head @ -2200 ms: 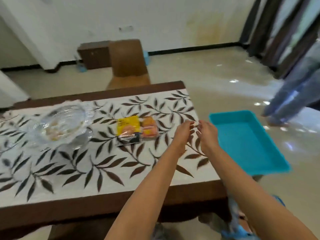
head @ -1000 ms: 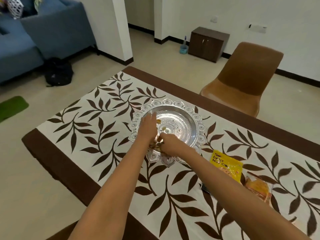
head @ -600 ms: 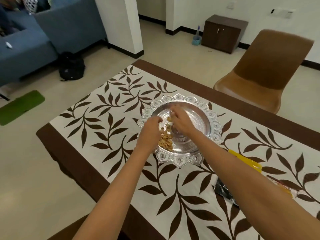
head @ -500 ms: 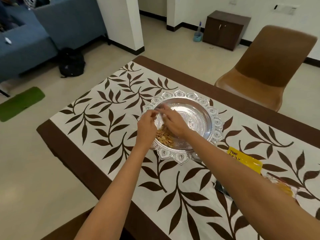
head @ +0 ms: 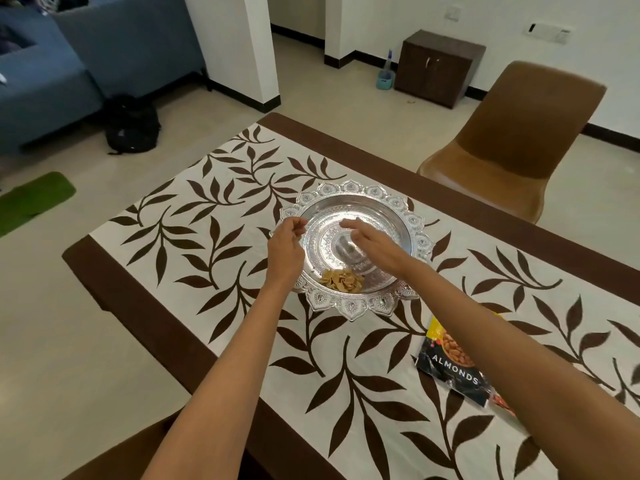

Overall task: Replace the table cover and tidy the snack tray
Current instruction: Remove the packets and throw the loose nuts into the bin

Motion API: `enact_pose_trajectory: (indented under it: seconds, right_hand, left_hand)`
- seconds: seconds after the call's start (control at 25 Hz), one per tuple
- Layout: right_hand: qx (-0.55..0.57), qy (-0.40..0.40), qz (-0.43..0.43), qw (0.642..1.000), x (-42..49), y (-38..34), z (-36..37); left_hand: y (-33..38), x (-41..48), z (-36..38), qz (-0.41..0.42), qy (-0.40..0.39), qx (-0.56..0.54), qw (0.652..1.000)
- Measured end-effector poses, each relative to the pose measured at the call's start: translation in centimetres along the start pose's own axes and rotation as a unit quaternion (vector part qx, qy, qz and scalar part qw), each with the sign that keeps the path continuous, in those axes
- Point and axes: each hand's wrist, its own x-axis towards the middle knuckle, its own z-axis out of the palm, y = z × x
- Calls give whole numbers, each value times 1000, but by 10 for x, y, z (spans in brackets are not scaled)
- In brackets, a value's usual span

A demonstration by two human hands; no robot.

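A round silver snack tray (head: 388, 202) with a scalloped rim stands on the white table cover (head: 194, 258), which is printed with brown leaves. A small heap of pale nuts (head: 341, 280) lies at the tray's near side. My left hand (head: 285, 247) hovers at the tray's left rim with fingers loosely curled and nothing visible in them. My right hand (head: 370, 242) is held flat above the tray's middle, fingers stretched out and empty. An almonds packet (head: 450, 363) lies on the cover to the right, partly hidden by my right forearm.
A brown chair (head: 516, 133) stands at the table's far side. A dark cabinet (head: 438, 72) is by the back wall, with a white pillar (head: 242, 46) to the left. A blue sofa (head: 65, 60), a black bag (head: 131, 124) and a green mat (head: 31, 199) lie left of the table.
Both hands have lifted away from the nut heap and moved apart over the tray. The nuts stay gathered at the tray's near side.
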Motion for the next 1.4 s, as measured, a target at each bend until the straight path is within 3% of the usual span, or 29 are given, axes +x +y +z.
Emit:
enact_pose_trajectory:
  seconds: [0.08, 0.24, 0.32, 0.44, 0.52, 0.72, 1.2, 1.28, 1.4]
  right_hand:
    - [-22, -40, 22, 999, 3, -7, 17]
    - [-99, -174, -58, 978, -5, -23, 46]
    - [-101, -206, -52, 972, -13, -20, 42]
    - [-190, -86, -50, 977, -29, -11, 39]
    - [-296, -14, -42, 954, -36, -10, 45]
    - [-261, -57, -85, 960, -37, -18, 56]
    - [-287, -74, -85, 951, -20, -26, 57]
    - [-279, -77, -87, 953, -16, -26, 56]
    - [-265, -71, -81, 958, -12, -27, 49]
  left_hand:
    - [1, -1, 1, 5, -4, 16, 1000]
    - [1, -4, 3, 25, -20, 54, 998]
    - [0, -3, 4, 23, -21, 55, 998]
    - [-1, -2, 6, 21, -12, 65, 998]
    - [-2, -4, 8, 23, -1, 69, 997]
    - [-2, -7, 14, 29, 13, 85, 996]
    - [4, -9, 18, 56, 9, 74, 996]
    - [9, -9, 17, 26, 7, 28, 999]
    - [28, -10, 23, -101, -3, -174, 980]
